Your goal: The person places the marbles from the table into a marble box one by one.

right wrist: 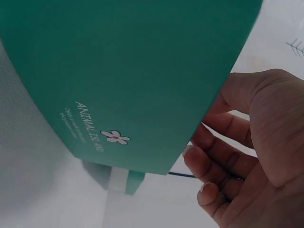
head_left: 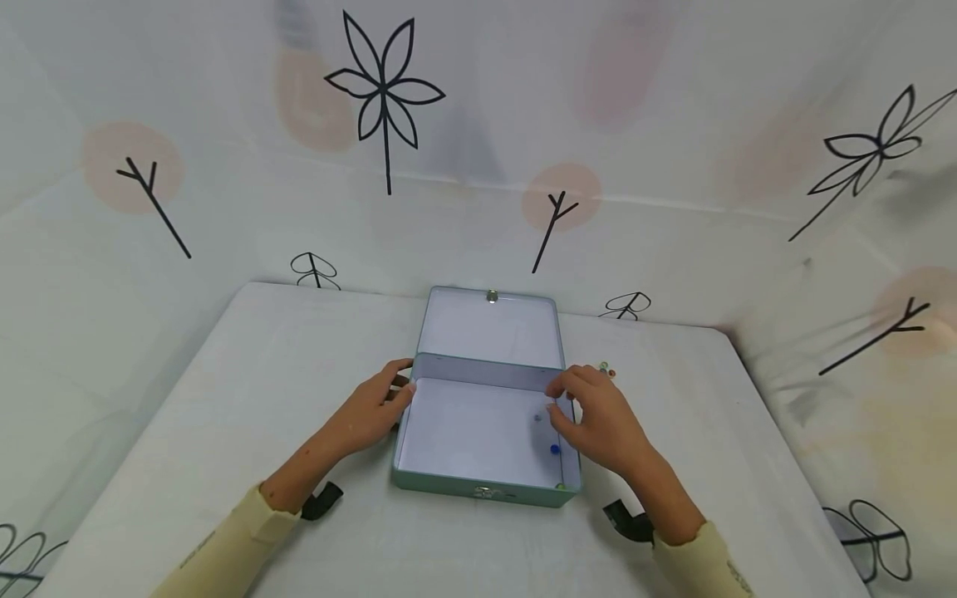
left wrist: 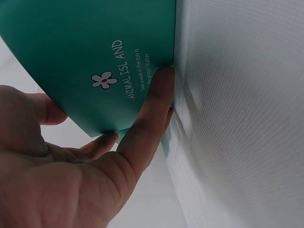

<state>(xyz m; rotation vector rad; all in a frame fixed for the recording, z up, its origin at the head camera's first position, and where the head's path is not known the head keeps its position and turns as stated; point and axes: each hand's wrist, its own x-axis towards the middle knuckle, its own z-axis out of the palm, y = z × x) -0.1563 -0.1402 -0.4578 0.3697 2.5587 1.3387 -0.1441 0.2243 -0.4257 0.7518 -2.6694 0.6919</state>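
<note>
A green metal box (head_left: 486,486) with a pale inside stands with its lid (head_left: 489,328) raised at the back. My left hand (head_left: 377,407) holds the box's left wall, thumb at the rim and fingers along the outside; the left wrist view shows the printed side (left wrist: 95,47). Over the right wall reaches my right hand (head_left: 598,415), its thumb and forefinger apart above the box floor with nothing visible between them. Near them inside lie a blue bead (head_left: 555,449), a small greyish bead (head_left: 537,418) and a greenish bead (head_left: 561,487) at the front right corner.
A few small coloured beads (head_left: 607,370) lie on the white-covered table (head_left: 314,332), just beyond my right hand. Cloth with printed flowers and twigs (head_left: 478,124) hangs behind the table. Black wrist mounts (head_left: 630,522) sit under both forearms.
</note>
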